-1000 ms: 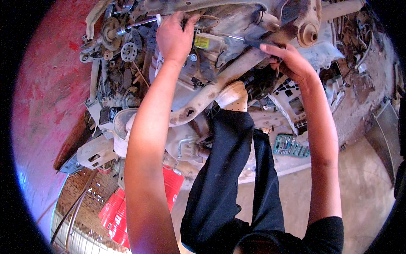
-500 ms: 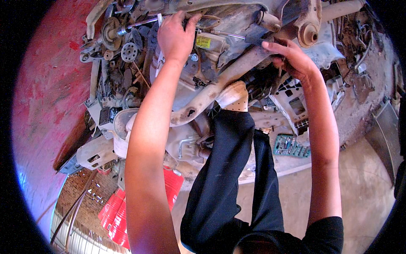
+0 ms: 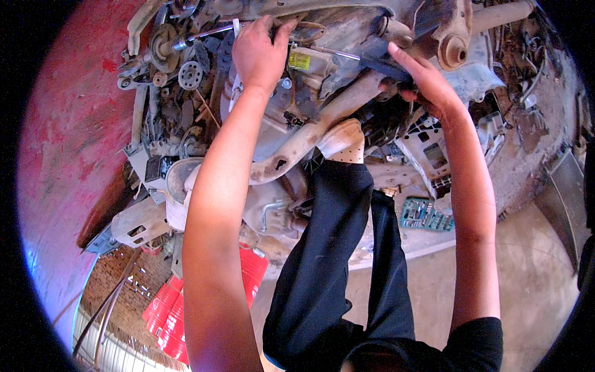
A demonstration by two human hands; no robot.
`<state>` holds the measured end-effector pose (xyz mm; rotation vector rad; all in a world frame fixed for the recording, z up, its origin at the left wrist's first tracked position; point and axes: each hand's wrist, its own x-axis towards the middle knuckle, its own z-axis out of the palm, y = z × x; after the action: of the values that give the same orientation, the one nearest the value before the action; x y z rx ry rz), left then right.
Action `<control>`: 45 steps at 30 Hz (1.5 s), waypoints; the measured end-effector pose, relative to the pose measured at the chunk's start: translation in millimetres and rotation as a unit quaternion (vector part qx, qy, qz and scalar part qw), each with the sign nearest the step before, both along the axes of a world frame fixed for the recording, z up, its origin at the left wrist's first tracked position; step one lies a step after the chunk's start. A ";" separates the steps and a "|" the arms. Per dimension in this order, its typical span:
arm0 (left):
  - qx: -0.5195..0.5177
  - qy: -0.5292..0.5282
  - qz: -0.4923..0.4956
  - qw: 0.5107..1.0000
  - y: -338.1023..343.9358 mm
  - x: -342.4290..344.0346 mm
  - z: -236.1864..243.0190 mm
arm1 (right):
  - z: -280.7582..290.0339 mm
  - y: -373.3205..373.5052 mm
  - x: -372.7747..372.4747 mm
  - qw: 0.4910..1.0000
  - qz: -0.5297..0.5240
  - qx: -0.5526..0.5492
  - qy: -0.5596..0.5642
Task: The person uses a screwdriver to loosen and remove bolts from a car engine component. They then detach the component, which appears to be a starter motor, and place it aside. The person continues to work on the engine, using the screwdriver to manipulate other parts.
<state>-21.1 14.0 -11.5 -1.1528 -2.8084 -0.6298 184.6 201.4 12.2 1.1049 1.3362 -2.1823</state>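
Observation:
My left hand [image 3: 263,54] is closed beside a pale disc [image 3: 236,28] at the inner end of a chrome rod [image 3: 214,33]. A bluish metal socket-like end on that rod meets the hub of a rusty round part [image 3: 163,48]. What lies under the left fingers is hidden. On the right, a black handle [image 3: 381,62] with a thin metal shaft [image 3: 338,53] slants toward the left hand; whether shaft and rod join is hidden. My right hand [image 3: 431,84] holds this handle, thumb along its upper side and fingers underneath, above a rusty curved tube [image 3: 347,102].
Dirty vehicle parts crowd around both hands, including a perforated pulley [image 3: 189,75] and a large bushing [image 3: 454,53]. A green socket set case [image 3: 426,214] sits beyond my legs. A red case [image 3: 170,316] lies at lower left, near a red painted panel [image 3: 68,136].
My right thumb has lifted and moved up along the black handle, and the fingers have dropped lower, so more of the handle shows. My left hand has barely moved.

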 end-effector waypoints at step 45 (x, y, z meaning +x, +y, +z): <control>0.019 0.038 -0.004 0.999 3.6 0.0 0.3 | -4.7 -26.8 4.6 0.964 -0.064 0.240 0.097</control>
<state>-21.1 17.6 -11.2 -1.1562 -2.7187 -0.6221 189.1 174.7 7.5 1.1886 2.0088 -2.1589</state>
